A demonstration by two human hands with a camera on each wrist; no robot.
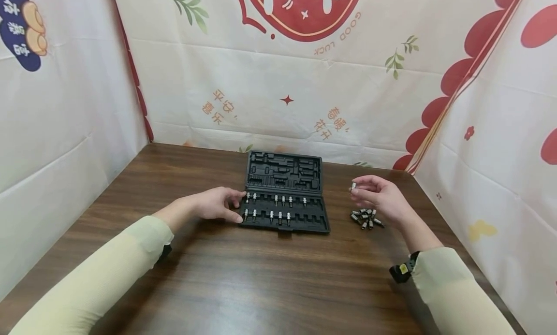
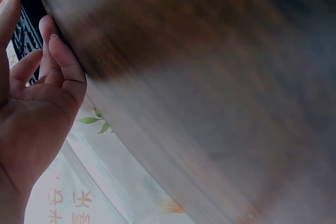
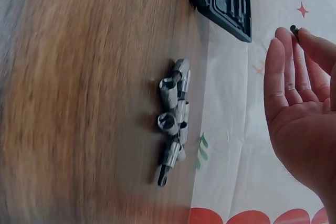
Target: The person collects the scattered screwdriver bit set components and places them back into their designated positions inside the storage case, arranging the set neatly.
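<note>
A black socket bit case (image 1: 285, 192) lies unfolded on the table, its lid leaning back. Two rows of metal bit sockets (image 1: 280, 215) stand in its lower half, with vacant slots toward the right. My left hand (image 1: 216, 203) holds the case's left edge, thumb at the front corner and fingers farther back. My right hand (image 1: 383, 198) is raised to the right of the case and pinches a small bit socket (image 1: 353, 185) between thumb and fingertips. Below that hand sits a loose pile of bit sockets (image 3: 176, 114); its dark tips point various ways.
The wooden table (image 1: 243, 277) reaches back to a printed cloth (image 1: 283, 74) hanging behind it. More cloth hangs at the left and right sides. A dark wrist device (image 1: 402, 271) is strapped near the right sleeve.
</note>
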